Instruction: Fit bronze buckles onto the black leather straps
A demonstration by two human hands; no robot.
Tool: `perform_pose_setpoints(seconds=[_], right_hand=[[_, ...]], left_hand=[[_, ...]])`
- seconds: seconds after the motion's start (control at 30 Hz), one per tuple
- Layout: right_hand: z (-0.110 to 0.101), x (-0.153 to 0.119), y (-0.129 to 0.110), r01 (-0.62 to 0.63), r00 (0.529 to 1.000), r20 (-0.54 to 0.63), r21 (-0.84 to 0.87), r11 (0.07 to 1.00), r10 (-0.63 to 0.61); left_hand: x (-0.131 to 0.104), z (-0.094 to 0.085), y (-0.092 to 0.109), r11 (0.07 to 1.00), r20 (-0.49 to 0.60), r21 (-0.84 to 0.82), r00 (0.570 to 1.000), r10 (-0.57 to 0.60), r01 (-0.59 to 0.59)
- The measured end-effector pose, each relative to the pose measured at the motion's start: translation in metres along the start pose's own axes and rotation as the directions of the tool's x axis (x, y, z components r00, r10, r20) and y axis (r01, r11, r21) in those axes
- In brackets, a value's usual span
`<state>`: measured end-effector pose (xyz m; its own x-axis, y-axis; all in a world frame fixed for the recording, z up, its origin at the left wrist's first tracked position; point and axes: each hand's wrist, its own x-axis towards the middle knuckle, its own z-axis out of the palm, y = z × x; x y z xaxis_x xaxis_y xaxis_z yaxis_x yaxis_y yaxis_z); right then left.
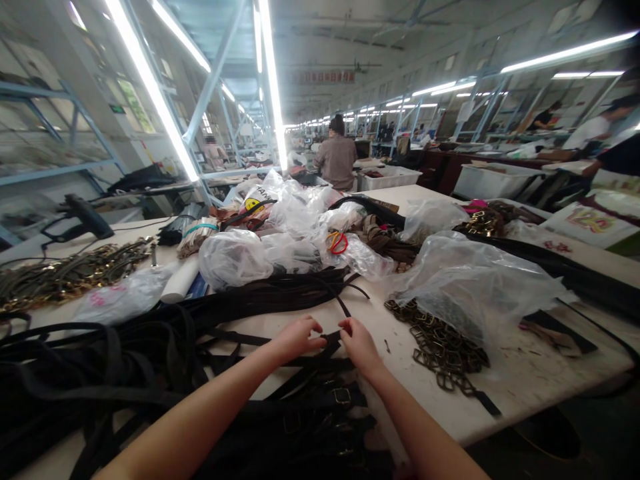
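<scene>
Over the table, my right hand pinches a black strap near its end. My left hand is just left of it, its thumb and curled fingers apart with nothing visible between them. Long black straps lie in a heap under and left of my hands. Below my wrists, more dark straps carry metal buckles. A pile of bronze-coloured metal rings or buckles spreads to the right of my right hand, partly covered by a clear plastic bag.
Crumpled plastic bags and bundled strips fill the back of the table. Brass-coloured hardware on straps lies at far left, near a dark handheld tool. White bins and several people are beyond.
</scene>
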<state>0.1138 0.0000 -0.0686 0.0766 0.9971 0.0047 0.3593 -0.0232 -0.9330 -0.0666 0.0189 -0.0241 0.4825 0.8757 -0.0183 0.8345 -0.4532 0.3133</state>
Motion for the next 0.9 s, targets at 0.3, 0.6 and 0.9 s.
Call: perform_pose_setpoints(seconds=[0.3, 0.6, 0.9], right_hand=[[-0.017, -0.02, -0.004, 0.17, 0.985, 0.088, -0.398, 0.901, -0.147], [-0.039, -0.047, -0.006, 0.213, 0.977, 0.039, -0.26, 0.942, -0.21], [-0.094, -0.077, 0.025, 0.096, 0.986, -0.067, -0.506, 0.857, -0.15]], left_hand=[[0.012, 0.006, -0.03, 0.934, -0.056, 0.345, 0.995, -0.081, 0.095], [0.029, 0.013, -0.017, 0.932, -0.032, 0.352, 0.996, -0.083, 0.089], [0.063, 0.028, 0.021, 0.982, 0.024, 0.176, 0.997, -0.079, 0.074]])
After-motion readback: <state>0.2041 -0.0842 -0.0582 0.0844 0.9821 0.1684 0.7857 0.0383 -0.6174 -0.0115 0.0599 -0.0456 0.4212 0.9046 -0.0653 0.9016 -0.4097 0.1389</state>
